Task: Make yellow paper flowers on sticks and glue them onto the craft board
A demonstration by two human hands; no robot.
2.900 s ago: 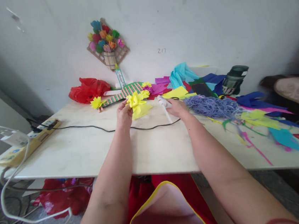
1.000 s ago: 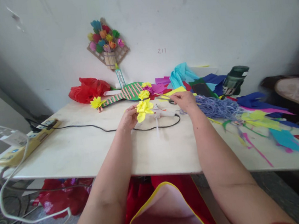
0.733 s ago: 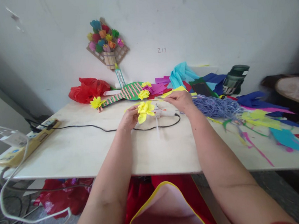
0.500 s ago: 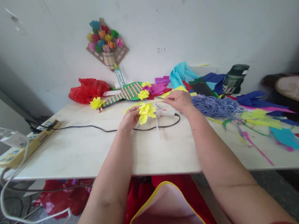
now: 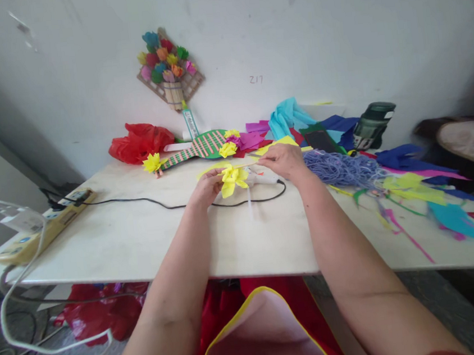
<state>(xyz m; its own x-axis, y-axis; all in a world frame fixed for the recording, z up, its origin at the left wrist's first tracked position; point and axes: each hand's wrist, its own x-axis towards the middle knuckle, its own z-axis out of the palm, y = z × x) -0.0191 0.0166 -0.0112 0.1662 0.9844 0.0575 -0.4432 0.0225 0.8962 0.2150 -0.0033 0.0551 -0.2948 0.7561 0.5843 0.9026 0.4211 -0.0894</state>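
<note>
Lowered since earlier, the thin stick pinched in my right hand nears the yellow flower my left hand pinches; jabbing might tear it.

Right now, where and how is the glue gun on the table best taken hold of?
Probably by its white handle, from the right: it points that way, ending at the black cord, while the clear glue stick juts toward the person.
</note>
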